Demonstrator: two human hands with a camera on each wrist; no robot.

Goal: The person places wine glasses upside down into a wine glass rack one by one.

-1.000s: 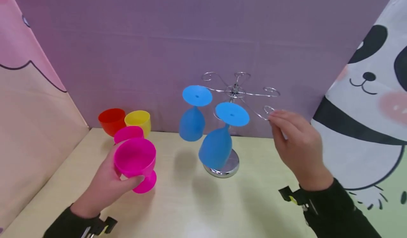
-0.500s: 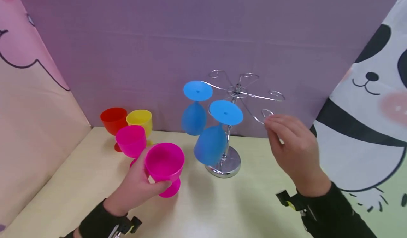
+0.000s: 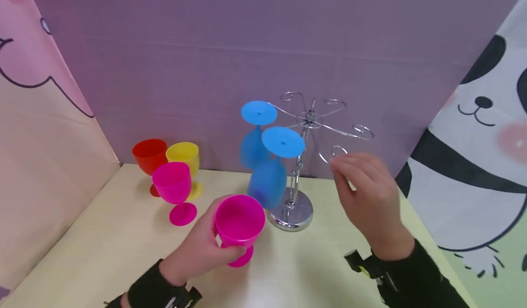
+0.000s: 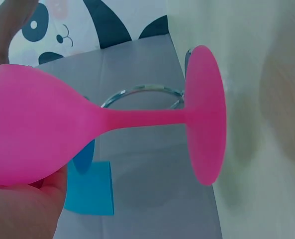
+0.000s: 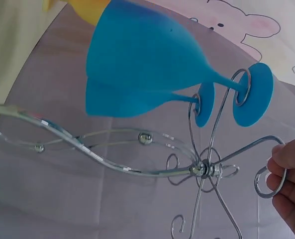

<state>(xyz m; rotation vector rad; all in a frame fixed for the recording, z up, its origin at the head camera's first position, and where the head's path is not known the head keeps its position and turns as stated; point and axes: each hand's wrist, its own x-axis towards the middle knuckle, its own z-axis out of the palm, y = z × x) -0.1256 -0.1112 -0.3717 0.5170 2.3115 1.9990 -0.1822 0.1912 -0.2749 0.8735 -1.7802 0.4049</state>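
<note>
My left hand [image 3: 197,251] grips a pink plastic goblet [image 3: 240,218] by its bowl, upright and in front of the rack. In the left wrist view the goblet's stem and round foot [image 4: 206,114] show plainly. My right hand [image 3: 366,198] pinches the curled end of one arm of a chrome wire stemware rack [image 3: 309,119]; in the right wrist view its fingers [image 5: 289,154] close on that loop [image 5: 267,195]. Two blue goblets, one in front [image 3: 267,182] and one behind [image 3: 252,148], hang upside down by their feet from neighbouring rack arms.
At the back left of the pale table [image 3: 136,253] stand a red goblet [image 3: 150,159], a yellow goblet [image 3: 185,157] and a second pink goblet [image 3: 172,183]. The rack's round chrome base [image 3: 290,218] rests near the purple back wall [image 3: 206,70]. Printed panels flank both sides.
My left hand has carried the pink goblet rightward, from beside the standing goblets to the rack. My right hand has shifted left, and the rack's arms have turned, the front blue goblet swinging left.
</note>
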